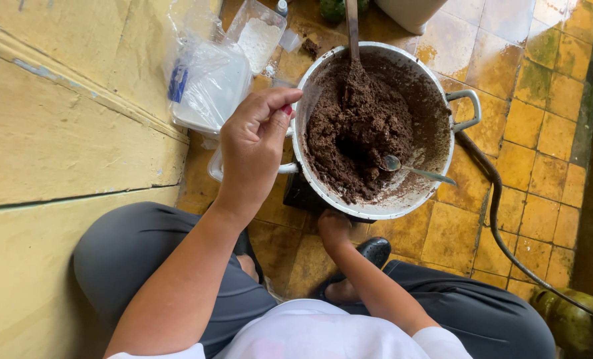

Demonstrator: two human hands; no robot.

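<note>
Left to right: plastic containers by the yellow wall; the person's left hand, fingers pinched together near the rim, contents not discernible. The white pot of brown, crumbly mixture appears well blended, with a metal spoon resting inside. Right hand reaches under the pot; its grip is hidden.

A clear plastic bag lies at ten o'clock beside a tub of white powder. A dark hose runs to a green cylinder at five o'clock, over yellow tiles.
</note>
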